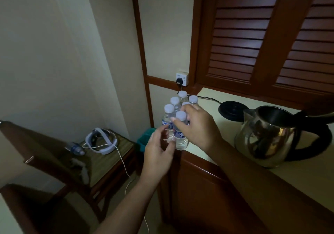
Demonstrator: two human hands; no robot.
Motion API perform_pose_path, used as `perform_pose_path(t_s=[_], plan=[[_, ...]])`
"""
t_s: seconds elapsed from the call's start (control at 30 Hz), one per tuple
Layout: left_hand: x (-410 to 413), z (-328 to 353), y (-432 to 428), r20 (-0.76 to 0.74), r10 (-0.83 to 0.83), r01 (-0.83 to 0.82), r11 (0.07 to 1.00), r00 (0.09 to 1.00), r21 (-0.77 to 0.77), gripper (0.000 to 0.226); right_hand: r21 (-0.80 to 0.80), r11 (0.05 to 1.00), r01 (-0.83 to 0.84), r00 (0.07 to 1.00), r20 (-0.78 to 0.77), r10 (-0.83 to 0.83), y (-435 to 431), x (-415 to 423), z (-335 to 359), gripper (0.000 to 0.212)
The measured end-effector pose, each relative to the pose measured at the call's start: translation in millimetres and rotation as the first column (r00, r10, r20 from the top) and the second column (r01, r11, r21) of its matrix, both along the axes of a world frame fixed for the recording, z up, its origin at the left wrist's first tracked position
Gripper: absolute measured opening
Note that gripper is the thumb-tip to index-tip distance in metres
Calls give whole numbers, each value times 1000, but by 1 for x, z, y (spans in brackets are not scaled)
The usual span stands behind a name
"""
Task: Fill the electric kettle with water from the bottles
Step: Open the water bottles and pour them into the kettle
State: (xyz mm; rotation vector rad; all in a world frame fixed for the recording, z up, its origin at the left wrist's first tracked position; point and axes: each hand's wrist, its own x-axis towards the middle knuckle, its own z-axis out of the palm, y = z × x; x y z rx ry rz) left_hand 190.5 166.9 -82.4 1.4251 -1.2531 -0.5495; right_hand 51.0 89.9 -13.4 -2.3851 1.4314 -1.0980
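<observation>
Several clear water bottles point(175, 101) with white caps stand clustered at the left end of the counter point(307, 181). My right hand point(198, 127) reaches over the cluster and curls thumb and fingers round the neck of the nearest bottle point(179, 140). My left hand point(159, 152) hovers by that bottle's lower body with fingers loosely curled; whether it touches the bottle I cannot tell. The steel electric kettle point(267, 140), with a black handle and its top open, stands on the counter to the right, off its black base point(233, 110).
The base's cord runs to a wall socket point(182, 79) behind the bottles. A louvred wooden door rises behind the counter. Below left, a small side table holds a white headset point(101, 140) with a cable and another bottle. A teal bin point(144, 140) sits in the corner.
</observation>
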Motion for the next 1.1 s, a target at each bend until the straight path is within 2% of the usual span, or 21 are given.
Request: perform_pose_path(t_s=[0.13, 0.23, 0.33, 0.4, 0.47, 0.57, 0.63, 0.73, 0.8, 0.9, 0.97, 1.1], plan=[[-2, 1, 0, 71, -61, 61, 998, 996, 6, 62, -16, 1000, -27, 1000, 10, 27, 8, -9, 8, 31], [-15, 11, 1, 113, -226, 224, 974, 967, 34, 76, 43, 999, 3, 999, 40, -4, 25, -21, 14, 34], [-31, 19, -3, 132, -304, 310, 950, 944, -29, 64, 78, 996, 46, 989, 139, -57, 45, -35, 25, 33], [-41, 26, -5, 134, -336, 349, 933, 932, -92, 57, 101, 992, 77, 986, 138, -90, 55, -49, 35, 34], [-51, 34, -6, 133, -369, 384, 916, 920, -114, 62, 112, 988, 105, 986, 117, -118, 61, -67, 46, 36], [-66, 41, -11, 45, -496, 498, 865, 867, -65, 63, 94, 983, 157, 979, 117, -167, 70, -89, 58, 37], [-78, 45, -12, 11, -548, 548, 834, 836, -58, 54, 62, 984, 167, 981, 92, -172, 75, -101, 63, 34], [-90, 46, -15, 60, -596, 599, 797, 801, -76, 46, 58, 994, 92, 994, 50, -95, 82, -124, 70, 29], [-93, 49, -17, 87, -637, 641, 766, 766, -38, 51, 63, 998, -5, 1000, 18, 4, 87, -138, 76, 21], [-100, 57, -19, 64, -731, 731, 682, 680, 28, 69, 113, 994, 1, 991, -134, 14, 94, -160, 86, 14], [-105, 62, -19, 8, -766, 765, 642, 643, 41, 74, 139, 990, 12, 979, -202, 16, 99, -175, 90, 20], [-113, 62, -18, -10, -797, 797, 603, 604, 41, 57, 110, 994, 28, 961, -275, 3, 107, -191, 88, 45]])
